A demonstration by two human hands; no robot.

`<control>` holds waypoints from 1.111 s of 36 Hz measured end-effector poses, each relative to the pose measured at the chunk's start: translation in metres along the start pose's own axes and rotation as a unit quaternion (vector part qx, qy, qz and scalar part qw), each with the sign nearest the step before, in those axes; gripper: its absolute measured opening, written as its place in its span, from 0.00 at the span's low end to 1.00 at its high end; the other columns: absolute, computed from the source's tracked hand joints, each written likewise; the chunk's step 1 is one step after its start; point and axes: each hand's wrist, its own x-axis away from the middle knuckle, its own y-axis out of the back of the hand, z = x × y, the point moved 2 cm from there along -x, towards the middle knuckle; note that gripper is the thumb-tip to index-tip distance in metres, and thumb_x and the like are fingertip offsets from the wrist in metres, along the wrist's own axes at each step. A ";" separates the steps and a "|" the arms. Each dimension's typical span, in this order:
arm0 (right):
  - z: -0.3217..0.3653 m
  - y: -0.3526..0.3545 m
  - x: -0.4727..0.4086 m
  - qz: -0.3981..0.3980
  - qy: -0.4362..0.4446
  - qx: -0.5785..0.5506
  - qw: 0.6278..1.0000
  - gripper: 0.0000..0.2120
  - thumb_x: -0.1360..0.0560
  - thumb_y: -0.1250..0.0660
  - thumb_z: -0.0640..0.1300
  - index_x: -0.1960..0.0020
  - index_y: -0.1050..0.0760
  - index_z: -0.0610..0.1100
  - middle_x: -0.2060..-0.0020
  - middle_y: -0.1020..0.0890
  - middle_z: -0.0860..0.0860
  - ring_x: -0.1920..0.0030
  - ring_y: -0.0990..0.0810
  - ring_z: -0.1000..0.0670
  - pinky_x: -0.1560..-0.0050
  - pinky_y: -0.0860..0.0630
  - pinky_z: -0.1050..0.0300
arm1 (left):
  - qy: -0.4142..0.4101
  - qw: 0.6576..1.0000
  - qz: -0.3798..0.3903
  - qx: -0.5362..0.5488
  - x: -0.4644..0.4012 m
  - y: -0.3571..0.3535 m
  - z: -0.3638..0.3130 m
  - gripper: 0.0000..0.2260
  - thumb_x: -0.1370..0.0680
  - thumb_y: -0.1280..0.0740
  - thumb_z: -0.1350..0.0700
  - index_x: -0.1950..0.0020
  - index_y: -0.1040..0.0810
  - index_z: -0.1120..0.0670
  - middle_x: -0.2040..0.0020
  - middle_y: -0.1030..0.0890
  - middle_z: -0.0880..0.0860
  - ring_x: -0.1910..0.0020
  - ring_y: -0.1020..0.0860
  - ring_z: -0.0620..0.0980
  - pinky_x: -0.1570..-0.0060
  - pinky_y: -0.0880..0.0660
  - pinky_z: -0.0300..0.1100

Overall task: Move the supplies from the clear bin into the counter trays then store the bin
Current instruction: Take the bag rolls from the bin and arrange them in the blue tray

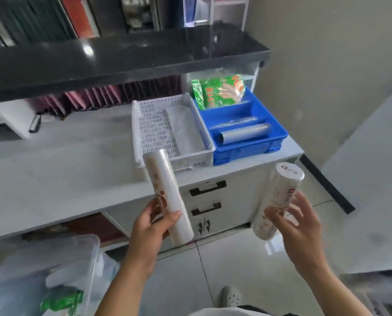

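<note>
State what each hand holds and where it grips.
Left hand grips a white roll near its lower end; right hand grips another white roll around its lower half.

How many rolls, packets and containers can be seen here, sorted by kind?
White printed rolls in hands: 2, left hand's roll, right hand's roll
Clear film rolls in blue tray: 2
Green packets: 2
Trays: 2, white tray, blue tray
Clear bin: 1
Total: 9
</note>
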 end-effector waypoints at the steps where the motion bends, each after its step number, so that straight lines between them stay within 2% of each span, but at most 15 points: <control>1: -0.005 0.011 -0.011 0.001 -0.001 0.001 1.000 0.26 0.33 0.25 0.46 0.38 0.24 0.61 0.47 0.17 0.57 0.46 0.18 0.57 0.55 0.20 0.54 | -0.006 1.000 0.005 -0.006 -0.008 -0.014 -0.001 0.27 0.38 0.20 0.44 0.40 0.19 0.40 0.43 0.16 0.47 0.44 0.18 0.47 0.51 0.20 0.45; 3: -0.012 0.031 -0.035 0.008 0.011 0.011 1.000 0.26 0.32 0.24 0.42 0.38 0.24 0.59 0.46 0.17 0.55 0.44 0.19 0.52 0.51 0.18 0.50 | -0.012 1.000 0.007 -0.007 -0.024 -0.040 -0.002 0.26 0.37 0.21 0.45 0.40 0.19 0.40 0.43 0.16 0.47 0.44 0.18 0.46 0.49 0.21 0.46; 5: -0.013 0.045 -0.058 0.023 0.025 0.037 0.999 0.29 0.30 0.25 0.35 0.37 0.24 0.61 0.42 0.18 0.51 0.42 0.20 0.50 0.43 0.21 0.50 | -0.013 1.000 0.004 -0.002 -0.034 -0.061 -0.003 0.26 0.37 0.21 0.46 0.40 0.19 0.42 0.43 0.16 0.47 0.44 0.18 0.47 0.48 0.21 0.48; 8: -0.005 0.059 -0.094 0.058 0.036 0.076 0.995 0.30 0.30 0.25 0.33 0.32 0.26 0.51 0.41 0.21 0.47 0.42 0.21 0.51 0.37 0.25 0.47 | -0.013 1.000 0.008 0.001 -0.045 -0.083 -0.008 0.26 0.37 0.22 0.46 0.39 0.20 0.42 0.42 0.16 0.49 0.43 0.18 0.49 0.48 0.20 0.48; 10: 0.003 0.064 -0.117 0.089 0.054 0.134 0.986 0.29 0.30 0.24 0.35 0.32 0.26 0.50 0.42 0.23 0.50 0.42 0.21 0.53 0.39 0.26 0.51 | -0.007 1.000 -0.001 0.001 -0.053 -0.090 -0.012 0.27 0.37 0.21 0.46 0.38 0.20 0.42 0.42 0.16 0.49 0.42 0.19 0.50 0.46 0.21 0.50; 13: 0.015 0.062 -0.151 0.126 0.106 0.228 0.960 0.30 0.30 0.24 0.37 0.32 0.27 0.54 0.42 0.24 0.53 0.46 0.24 0.60 0.46 0.30 0.63 | -0.004 1.000 -0.008 -0.004 -0.068 -0.094 -0.020 0.28 0.37 0.21 0.46 0.37 0.20 0.44 0.42 0.16 0.49 0.41 0.19 0.52 0.44 0.21 0.53; 15: 0.022 0.056 -0.174 0.152 0.129 0.275 0.941 0.30 0.29 0.25 0.38 0.30 0.28 0.52 0.39 0.24 0.53 0.45 0.24 0.54 0.47 0.29 0.58 | -0.012 1.000 -0.009 -0.007 -0.081 -0.096 -0.029 0.26 0.36 0.21 0.46 0.39 0.19 0.44 0.42 0.16 0.50 0.42 0.19 0.52 0.45 0.21 0.54; 18: 0.030 0.043 -0.208 0.194 0.170 0.351 0.900 0.31 0.29 0.25 0.39 0.29 0.28 0.52 0.39 0.25 0.52 0.44 0.23 0.46 0.47 0.25 0.48 | -0.022 1.000 -0.009 -0.008 -0.105 -0.101 -0.042 0.25 0.35 0.22 0.48 0.39 0.19 0.45 0.42 0.16 0.49 0.43 0.18 0.50 0.48 0.22 0.52; 21: 0.036 0.029 -0.244 0.234 0.202 0.417 0.854 0.31 0.29 0.25 0.40 0.29 0.29 0.52 0.39 0.24 0.50 0.43 0.24 0.43 0.47 0.24 0.46 | -0.027 1.000 0.001 -0.008 -0.133 -0.110 -0.054 0.25 0.34 0.23 0.48 0.38 0.20 0.44 0.41 0.16 0.47 0.44 0.18 0.47 0.49 0.22 0.51; 25: 0.036 0.004 -0.293 0.293 0.223 0.487 0.792 0.29 0.27 0.28 0.43 0.28 0.31 0.54 0.39 0.24 0.49 0.42 0.25 0.42 0.45 0.24 0.44 | -0.027 1.000 0.016 0.002 -0.174 -0.120 -0.067 0.23 0.34 0.23 0.47 0.39 0.20 0.42 0.41 0.17 0.46 0.43 0.18 0.48 0.48 0.22 0.51; 28: 0.029 -0.022 -0.326 0.339 0.197 0.538 0.746 0.28 0.25 0.33 0.46 0.27 0.35 0.58 0.36 0.25 0.52 0.39 0.26 0.46 0.42 0.26 0.47 | -0.026 0.999 0.010 0.018 -0.202 -0.123 -0.076 0.23 0.35 0.23 0.48 0.40 0.19 0.42 0.42 0.16 0.46 0.43 0.18 0.49 0.46 0.22 0.53; 31: 0.016 -0.049 -0.350 0.401 0.163 0.568 0.700 0.27 0.24 0.34 0.47 0.28 0.36 0.60 0.37 0.26 0.54 0.39 0.27 0.48 0.47 0.27 0.53 | -0.016 1.000 0.007 0.023 -0.230 -0.124 -0.083 0.25 0.35 0.24 0.48 0.39 0.19 0.44 0.43 0.16 0.48 0.43 0.18 0.49 0.45 0.22 0.54; 35: -0.004 -0.073 -0.365 0.474 0.133 0.597 0.633 0.26 0.24 0.35 0.46 0.29 0.37 0.60 0.40 0.27 0.53 0.40 0.27 0.47 0.46 0.25 0.48 | -0.001 1.000 0.008 0.021 -0.262 -0.124 -0.084 0.23 0.36 0.24 0.47 0.41 0.18 0.43 0.44 0.15 0.48 0.44 0.17 0.48 0.46 0.21 0.55; 38: -0.018 -0.078 -0.369 0.508 0.116 0.603 0.605 0.26 0.24 0.35 0.45 0.28 0.36 0.60 0.40 0.26 0.52 0.41 0.24 0.46 0.44 0.23 0.47 | 0.007 1.000 0.008 0.020 -0.278 -0.124 -0.083 0.23 0.34 0.24 0.49 0.40 0.19 0.44 0.44 0.15 0.48 0.45 0.17 0.47 0.44 0.21 0.57; 40: -0.023 -0.078 -0.371 0.517 0.100 0.599 0.602 0.27 0.24 0.35 0.45 0.27 0.37 0.60 0.40 0.26 0.52 0.43 0.24 0.46 0.45 0.23 0.48 | 0.010 1.000 0.003 0.018 -0.284 -0.125 -0.082 0.21 0.32 0.25 0.51 0.39 0.19 0.44 0.43 0.15 0.48 0.44 0.18 0.48 0.43 0.22 0.57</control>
